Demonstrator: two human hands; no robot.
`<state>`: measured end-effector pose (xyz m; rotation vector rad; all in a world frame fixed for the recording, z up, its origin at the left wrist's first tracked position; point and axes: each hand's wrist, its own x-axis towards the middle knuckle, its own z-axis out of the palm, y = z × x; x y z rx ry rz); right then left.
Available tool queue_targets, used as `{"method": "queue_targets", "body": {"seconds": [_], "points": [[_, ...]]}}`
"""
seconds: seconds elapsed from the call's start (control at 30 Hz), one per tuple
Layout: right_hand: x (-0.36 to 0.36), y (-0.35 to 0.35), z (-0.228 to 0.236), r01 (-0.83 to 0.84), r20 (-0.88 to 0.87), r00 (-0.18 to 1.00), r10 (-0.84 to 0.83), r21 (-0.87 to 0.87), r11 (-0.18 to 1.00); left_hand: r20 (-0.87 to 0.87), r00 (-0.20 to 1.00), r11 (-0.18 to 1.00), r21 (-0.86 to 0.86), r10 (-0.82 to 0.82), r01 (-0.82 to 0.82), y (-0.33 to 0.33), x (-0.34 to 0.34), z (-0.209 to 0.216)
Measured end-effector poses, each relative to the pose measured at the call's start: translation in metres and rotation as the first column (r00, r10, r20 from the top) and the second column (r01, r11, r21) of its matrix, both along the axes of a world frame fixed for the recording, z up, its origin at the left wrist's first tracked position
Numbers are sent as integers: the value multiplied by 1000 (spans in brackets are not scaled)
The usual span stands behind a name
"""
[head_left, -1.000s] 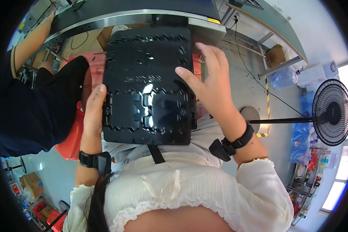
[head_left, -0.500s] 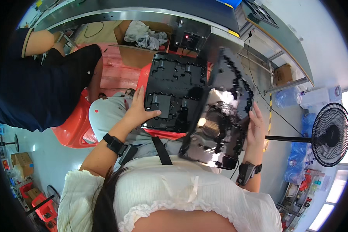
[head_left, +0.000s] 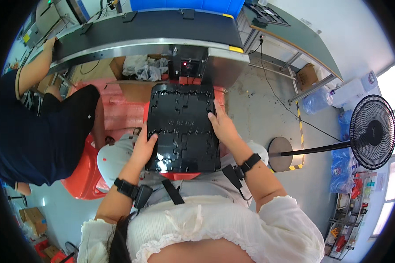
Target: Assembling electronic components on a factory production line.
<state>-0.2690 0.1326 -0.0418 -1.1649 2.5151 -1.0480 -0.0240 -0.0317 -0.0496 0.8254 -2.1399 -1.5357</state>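
A glossy black plastic tray (head_left: 186, 127) with moulded compartments lies flat in front of my lap, over a red stool (head_left: 180, 175) that shows only at its edges. My left hand (head_left: 143, 148) grips the tray's left edge, thumb on top and fingers down the side. Higher up on the opposite edge, my right hand (head_left: 223, 124) holds it the same way. Whatever lies directly beneath the tray is hidden by it.
A dark conveyor belt (head_left: 153, 30) with several small black parts runs across the far side. At my left sits a person in dark clothes (head_left: 44, 114), one hand at the belt. A floor fan (head_left: 373, 127) stands right; an open carton (head_left: 140, 91) is under the conveyor.
The upper tray, tilted up in my right hand before, now lies flat over the filled tray on the stool. My right hand has moved left with it. The view has shifted toward the conveyor.
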Motion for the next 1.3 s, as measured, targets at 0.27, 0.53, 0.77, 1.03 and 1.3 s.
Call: {"method": "queue_targets", "body": {"seconds": [0.27, 0.53, 0.77, 1.03, 1.3], "points": [[-80, -40, 191, -108, 150, 975, 164, -328, 938, 102, 995, 998, 64, -4, -2, 3, -2, 31], [-261, -209, 176, 348, -310, 905, -290, 149, 926, 333, 935, 990, 100, -125, 97, -3, -9, 27], [-297, -200, 176, 124, -3, 992, -126, 192, 973, 864, 133, 790, 369, -486, 489, -75, -85, 172], [-206, -102, 214, 193, 569, 815, 109, -445, 875, 152, 976, 312, -930, -156, 194, -247, -313, 181], [-51, -29, 112, 82, 827, 549, -124, 94, 992, 390, 920, 379, -849, -18, 368, -217, -337, 180]]}}
